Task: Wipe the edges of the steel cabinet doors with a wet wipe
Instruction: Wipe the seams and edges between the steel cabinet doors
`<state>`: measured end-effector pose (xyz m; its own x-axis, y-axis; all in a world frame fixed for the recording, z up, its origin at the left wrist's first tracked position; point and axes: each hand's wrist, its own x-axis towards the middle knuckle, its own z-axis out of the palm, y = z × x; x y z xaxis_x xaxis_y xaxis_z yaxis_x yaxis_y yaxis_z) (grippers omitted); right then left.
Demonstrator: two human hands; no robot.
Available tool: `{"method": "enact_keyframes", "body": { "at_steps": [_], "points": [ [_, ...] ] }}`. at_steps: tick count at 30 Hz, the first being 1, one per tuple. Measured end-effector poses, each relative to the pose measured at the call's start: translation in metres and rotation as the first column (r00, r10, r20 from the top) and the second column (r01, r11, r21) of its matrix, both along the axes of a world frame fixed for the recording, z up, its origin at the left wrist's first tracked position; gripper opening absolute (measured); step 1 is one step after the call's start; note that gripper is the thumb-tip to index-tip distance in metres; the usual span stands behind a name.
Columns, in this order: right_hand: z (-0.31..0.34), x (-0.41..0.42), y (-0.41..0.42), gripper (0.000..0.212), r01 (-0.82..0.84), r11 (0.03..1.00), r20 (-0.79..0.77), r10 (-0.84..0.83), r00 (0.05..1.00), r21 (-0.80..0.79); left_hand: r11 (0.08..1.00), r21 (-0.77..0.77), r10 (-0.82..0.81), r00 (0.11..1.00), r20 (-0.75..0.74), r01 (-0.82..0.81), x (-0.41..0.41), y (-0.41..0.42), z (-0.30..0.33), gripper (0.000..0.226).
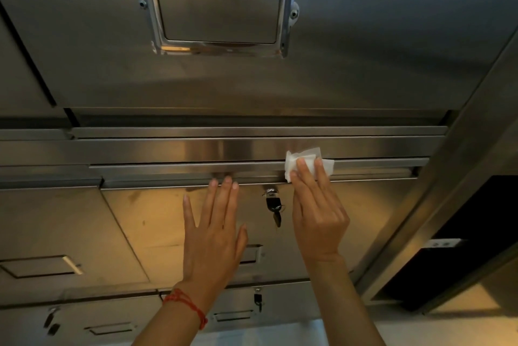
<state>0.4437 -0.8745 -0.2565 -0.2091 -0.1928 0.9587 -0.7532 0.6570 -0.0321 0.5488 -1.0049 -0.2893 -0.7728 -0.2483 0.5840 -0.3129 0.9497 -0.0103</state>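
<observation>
A steel cabinet fills the view. My right hand [316, 211] presses a crumpled white wet wipe [308, 162] with straight fingers against the top edge [173, 170] of a steel door [157, 222]. My left hand [214, 233] lies flat on the same door with fingers spread, fingertips touching the edge just left of the lock. A red string bracelet is on my left wrist.
A key [273, 204] hangs in the door's lock between my hands. A larger door with a recessed chrome handle [218, 6] is above. More doors with handles and keys [258, 300] sit below and left. A steel post [437, 177] bounds the right side.
</observation>
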Motion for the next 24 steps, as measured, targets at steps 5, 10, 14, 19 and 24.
{"method": "enact_keyframes", "body": {
  "at_steps": [5,10,14,19,24],
  "points": [
    [0.000,-0.006,0.008,0.029,-0.011,1.000,-0.025,0.011,1.000,0.014,1.000,-0.023,0.000,1.000,-0.011,0.000,-0.004,-0.003,-0.007,0.069],
    [-0.002,-0.005,0.007,0.025,0.018,0.999,0.012,-0.018,1.000,-0.046,1.000,-0.020,0.000,1.000,-0.029,0.000,-0.006,-0.002,-0.009,0.068],
    [-0.003,-0.005,-0.001,0.022,-0.042,0.999,-0.040,0.043,0.998,0.013,1.000,-0.026,-0.001,0.999,-0.042,0.000,-0.006,-0.002,-0.009,0.066],
    [-0.002,-0.013,0.017,0.025,0.004,1.000,-0.018,-0.004,1.000,-0.018,0.999,-0.033,-0.016,0.998,-0.057,0.014,-0.007,-0.003,-0.011,0.066],
    [-0.002,-0.008,0.008,0.023,-0.005,0.999,-0.014,0.004,1.000,-0.032,0.999,-0.052,-0.019,0.997,-0.069,0.015,-0.010,-0.005,-0.016,0.070]
  ]
}}
